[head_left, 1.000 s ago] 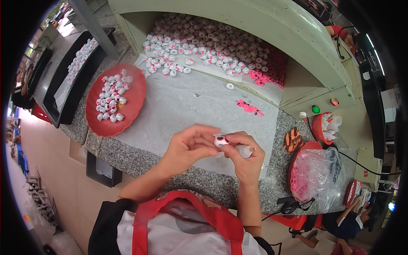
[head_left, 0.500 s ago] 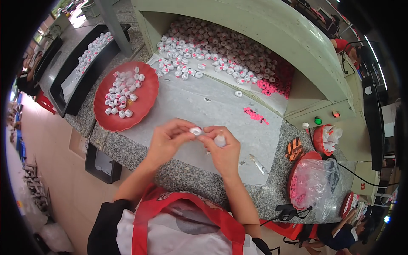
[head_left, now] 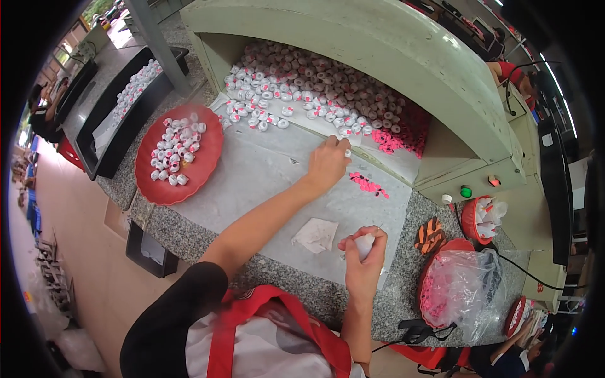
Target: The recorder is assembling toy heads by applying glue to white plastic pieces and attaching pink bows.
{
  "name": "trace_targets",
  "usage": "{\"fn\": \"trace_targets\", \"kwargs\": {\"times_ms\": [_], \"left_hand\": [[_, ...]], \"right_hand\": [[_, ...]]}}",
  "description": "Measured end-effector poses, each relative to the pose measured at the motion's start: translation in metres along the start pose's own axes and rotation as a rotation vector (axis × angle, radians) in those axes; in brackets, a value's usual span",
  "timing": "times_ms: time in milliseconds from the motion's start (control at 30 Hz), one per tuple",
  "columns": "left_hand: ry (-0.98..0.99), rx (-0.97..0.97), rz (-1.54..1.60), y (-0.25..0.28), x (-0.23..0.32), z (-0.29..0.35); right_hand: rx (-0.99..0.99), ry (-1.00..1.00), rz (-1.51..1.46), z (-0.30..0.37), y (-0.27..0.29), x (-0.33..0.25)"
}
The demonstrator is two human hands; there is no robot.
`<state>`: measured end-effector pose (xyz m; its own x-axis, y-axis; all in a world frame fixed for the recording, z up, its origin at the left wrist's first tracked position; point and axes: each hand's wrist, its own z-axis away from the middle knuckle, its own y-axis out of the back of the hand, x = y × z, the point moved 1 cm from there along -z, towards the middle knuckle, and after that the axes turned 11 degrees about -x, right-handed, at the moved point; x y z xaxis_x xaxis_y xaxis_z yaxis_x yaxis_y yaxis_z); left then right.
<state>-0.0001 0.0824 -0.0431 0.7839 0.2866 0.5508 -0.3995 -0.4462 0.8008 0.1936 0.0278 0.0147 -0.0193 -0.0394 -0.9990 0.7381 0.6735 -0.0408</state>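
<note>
My left hand [head_left: 328,167] is stretched out over the white sheet [head_left: 252,164], close to the lit booth's opening. Its fingers are closed around a small white ring-shaped piece [head_left: 348,153], mostly hidden by the fingertips. Nearer to me, my right hand [head_left: 363,268] grips a small white squeeze bottle [head_left: 364,242], its narrow tip pointing up. A crumpled white cloth or paper [head_left: 316,235] lies to the left of that hand. Pink pieces with dark spots [head_left: 368,184] lie scattered on the sheet between the hands and the booth.
A red scalloped dish [head_left: 146,183] at left holds several white-and-pink pieces. Many more [head_left: 315,75] are heaped inside the green booth [head_left: 353,31]. On the right stand a red basket [head_left: 469,220], orange-and-black striped material [head_left: 431,234] and a plastic bag [head_left: 466,283] over a pink-filled dish.
My hands have separated. The left one has moved away from me to the lone white piece near the booth; the right has come lower and rightward with the bottle. The cloth is now uncovered.
</note>
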Motion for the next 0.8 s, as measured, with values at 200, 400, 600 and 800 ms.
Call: {"fn": "trace_targets", "kwargs": {"times_ms": [200,400,600,800], "left_hand": [[0.304,-0.489,1.702,0.081,0.016,0.070],[0.116,-0.280,1.546,0.130,0.047,0.122],[-0.113,-0.102,1.311,0.129,0.058,0.127],[-0.130,-0.096,1.251,0.124,0.064,0.128]], "right_hand": [[0.055,0.085,-0.088,0.001,0.000,-0.033],[0.201,0.280,0.115,0.024,-0.021,-0.061],[0.253,0.498,0.336,0.046,-0.021,-0.066],[0.212,0.617,0.385,0.037,-0.017,-0.068]]}}
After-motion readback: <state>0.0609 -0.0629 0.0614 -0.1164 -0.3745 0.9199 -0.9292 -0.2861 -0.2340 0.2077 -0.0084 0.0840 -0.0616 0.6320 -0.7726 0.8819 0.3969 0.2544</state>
